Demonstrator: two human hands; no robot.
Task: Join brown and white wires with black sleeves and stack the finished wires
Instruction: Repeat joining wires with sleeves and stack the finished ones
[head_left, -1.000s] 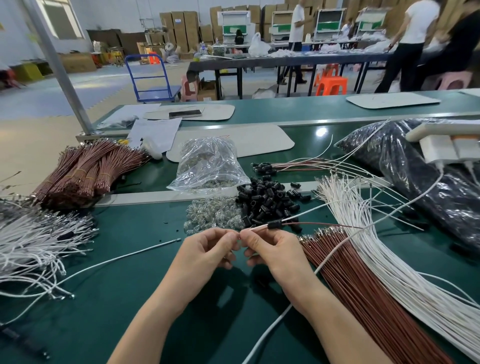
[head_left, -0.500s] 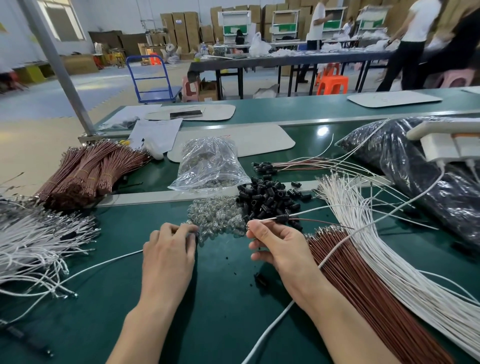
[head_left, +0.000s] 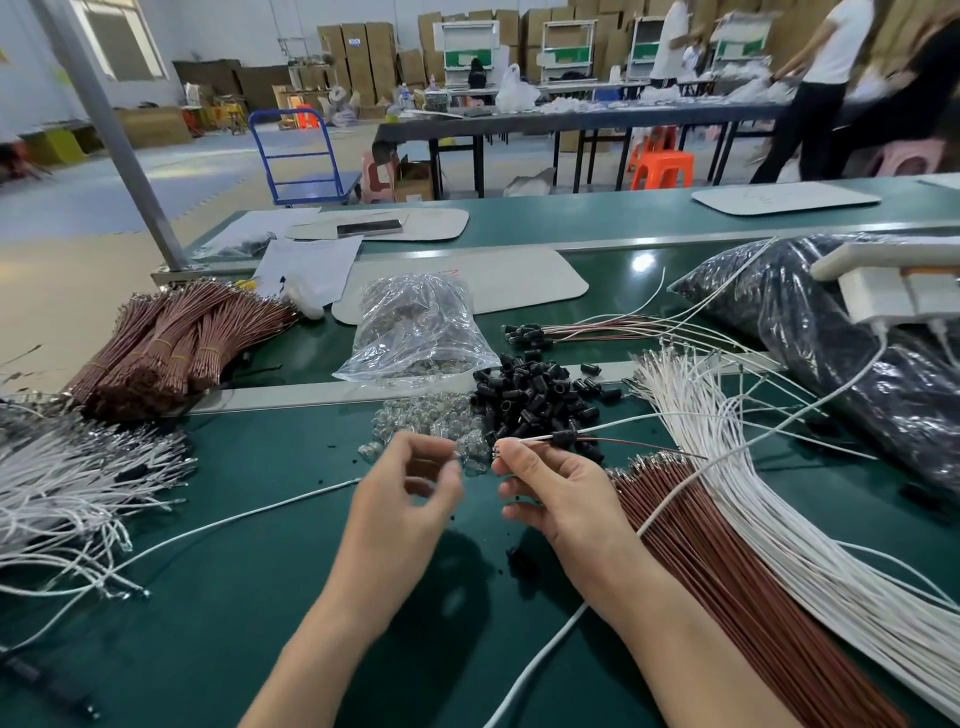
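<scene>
Head view looks down on a green workbench (head_left: 260, 597) in a warehouse room with stacked cardboard boxes (head_left: 363, 57), a blue trolley (head_left: 301, 156) and an orange stool (head_left: 662, 169) behind it. At the far left lies a tangle of white wires (head_left: 62, 483), with tied brown wire bundles (head_left: 171, 348) beyond it. Toward the middle sit a clear plastic bag (head_left: 415, 332), a heap of small clear bulbs (head_left: 431, 426) and a pile of loose black sleeves (head_left: 535, 400); finished wires (head_left: 597, 332) lie stacked behind the pile.

The left hand (head_left: 410, 493) hangs above the bench with fingers curled and fingertips drawn together; whether they pinch anything I cannot tell. The right hand (head_left: 556, 493) pinches a brown and white wire pair (head_left: 535, 440) carrying one black sleeve (head_left: 563, 438), just in front of the sleeve pile. Loose brown wires (head_left: 727, 561), more white wires (head_left: 779, 493) and a black bag (head_left: 857, 338) lie to the right.

Half a second ago the left hand lay down on the bulb heap; now it is raised beside the right hand, whose grip is unchanged.
</scene>
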